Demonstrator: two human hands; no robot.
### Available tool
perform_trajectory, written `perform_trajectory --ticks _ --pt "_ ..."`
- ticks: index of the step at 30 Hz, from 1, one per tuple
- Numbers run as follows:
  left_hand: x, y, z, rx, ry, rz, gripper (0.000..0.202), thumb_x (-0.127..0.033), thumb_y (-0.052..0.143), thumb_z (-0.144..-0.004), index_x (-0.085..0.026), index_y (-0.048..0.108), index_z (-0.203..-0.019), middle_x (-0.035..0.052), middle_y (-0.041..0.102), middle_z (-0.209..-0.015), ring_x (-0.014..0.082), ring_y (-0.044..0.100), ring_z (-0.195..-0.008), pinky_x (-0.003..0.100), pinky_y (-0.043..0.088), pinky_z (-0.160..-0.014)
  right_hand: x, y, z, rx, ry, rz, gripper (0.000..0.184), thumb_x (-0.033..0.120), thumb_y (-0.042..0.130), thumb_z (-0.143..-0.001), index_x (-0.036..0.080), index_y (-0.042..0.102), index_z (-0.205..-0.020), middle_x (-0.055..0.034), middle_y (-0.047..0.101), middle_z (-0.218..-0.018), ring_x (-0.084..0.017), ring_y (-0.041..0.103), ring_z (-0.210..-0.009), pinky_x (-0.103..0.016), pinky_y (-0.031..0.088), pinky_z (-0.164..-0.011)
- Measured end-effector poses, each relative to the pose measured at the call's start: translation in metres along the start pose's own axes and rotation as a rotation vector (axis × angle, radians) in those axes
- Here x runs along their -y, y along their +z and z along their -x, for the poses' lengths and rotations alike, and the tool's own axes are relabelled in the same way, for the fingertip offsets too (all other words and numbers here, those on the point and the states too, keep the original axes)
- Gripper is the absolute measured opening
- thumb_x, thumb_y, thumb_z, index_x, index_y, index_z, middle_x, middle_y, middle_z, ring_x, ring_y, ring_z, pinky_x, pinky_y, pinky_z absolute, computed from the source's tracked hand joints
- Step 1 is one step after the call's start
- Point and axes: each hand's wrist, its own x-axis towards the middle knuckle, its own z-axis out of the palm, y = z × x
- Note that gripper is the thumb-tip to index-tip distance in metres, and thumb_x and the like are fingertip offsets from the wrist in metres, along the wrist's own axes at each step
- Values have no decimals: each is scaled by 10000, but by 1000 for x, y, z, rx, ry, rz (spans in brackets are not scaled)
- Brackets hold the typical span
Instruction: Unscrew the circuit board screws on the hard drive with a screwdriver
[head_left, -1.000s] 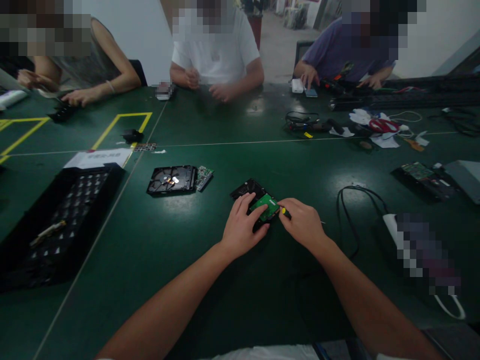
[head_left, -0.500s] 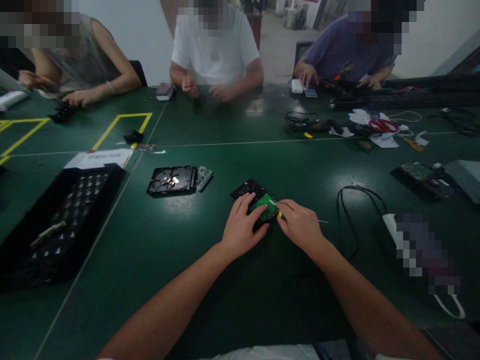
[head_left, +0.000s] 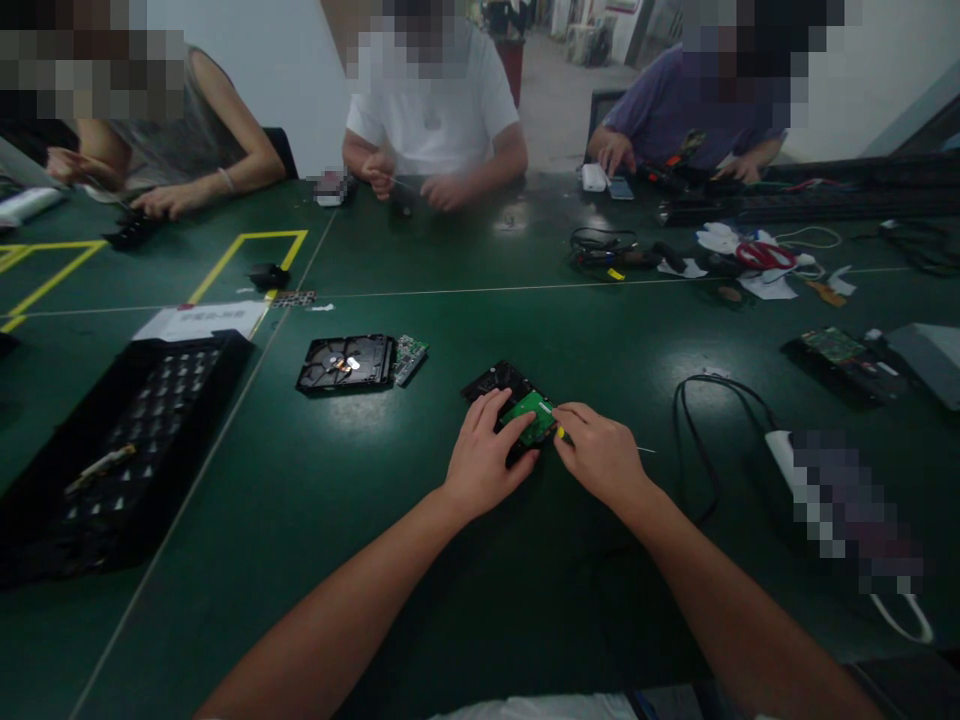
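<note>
A black hard drive with a green circuit board on its upturned face lies on the table in front of me. My left hand grips it, fingers over the drive and board, thumb along the near edge. At the board's right edge, my right hand is closed in a pinch on a thin screwdriver-like tool. A yellow part shows at the fingertips and a slim metal shaft sticks out to the right; the hand hides the middle. Farther left lies another hard drive beside a small loose circuit board.
A black tray stands at the left. On the right are a dark cable, a white-edged object and another drive with a board. Cables and gloves lie farther back. Three people sit opposite, hands on the table.
Both my hands stay on the drive, nearly unmoved. The whole view has shifted slightly downward. Across the table, the middle person's hands show a thin tool more clearly.
</note>
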Motion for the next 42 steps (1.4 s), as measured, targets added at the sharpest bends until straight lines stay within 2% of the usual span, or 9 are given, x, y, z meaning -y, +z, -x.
perform_trajectory --ticks 9,13,16,19,22,29,33,35,42 --pt "1 -1 0 7 -3 5 514 -368 733 -919 -263 636 -1412 140 383 -1658 391 362 -1543 640 366 -1250 -6 -1 -1 -69 63 -143 204 223 508 -1027 192 658 -1161 -98 741 -1151 -262 722 -1003 -384 566 -842" --pt "1 0 0 2 -1 -1 518 -379 734 -919 -258 639 -1413 143 379 -1659 392 360 -1542 637 366 -1247 -16 -12 -5 -254 103 -248 147 234 566 -989 194 620 -1120 -142 663 -1165 -285 670 -1065 -416 569 -875" --pt "0 -1 0 10 -9 -7 510 -394 723 -928 -256 643 -1412 145 373 -1660 394 359 -1542 637 363 -1247 -23 -29 -10 -423 117 -327 271 186 624 -905 196 621 -1175 -161 576 -1214 -291 640 -1060 -421 589 -801" --pt "-1 -2 1 9 -13 -9 511 -405 709 -935 -255 640 -1419 141 370 -1663 391 354 -1545 635 357 -1250 -25 -46 -14 -552 84 -310 254 194 625 -948 229 655 -1197 -124 635 -1136 -296 632 -1100 -477 574 -915" --pt "-1 -5 1 19 -6 1 540 -425 714 -923 -245 637 -1425 140 361 -1668 391 345 -1548 618 358 -1254 -27 -50 -15 -666 23 -338 326 230 699 -951 273 646 -1270 -62 718 -1055 -278 676 -1071 -484 578 -956" --pt "-6 -11 0 105 -15 0 635 -341 717 -880 -239 571 -1489 140 278 -1707 402 270 -1587 613 316 -1279 -38 -16 -13 -693 -13 -391 499 257 716 -964 291 556 -1435 -54 747 -1141 -235 759 -954 -463 636 -922" --pt "-3 -24 -1 218 13 22 877 -338 756 -836 -216 382 -1620 163 110 -1767 447 136 -1628 660 266 -1290 -41 -13 -8 -636 -42 -403 619 228 659 -977 284 454 -1559 -88 740 -1210 -254 762 -1017 -469 645 -938" --pt "3 -35 -5 311 35 55 969 -384 783 -832 -231 299 -1658 164 112 -1771 439 123 -1635 649 272 -1294 -42 -15 -7 -594 -42 -415 697 208 621 -982 276 364 -1626 -103 734 -1239 -263 762 -1026 -490 639 -962" --pt "37 -59 -61 510 210 2 1124 -483 863 -779 -287 233 -1688 140 198 -1770 403 119 -1649 649 133 -1320 -47 -11 -6 -627 27 -316 773 251 639 -982 298 268 -1659 -141 654 -1440 -248 763 -893 -496 658 -895"
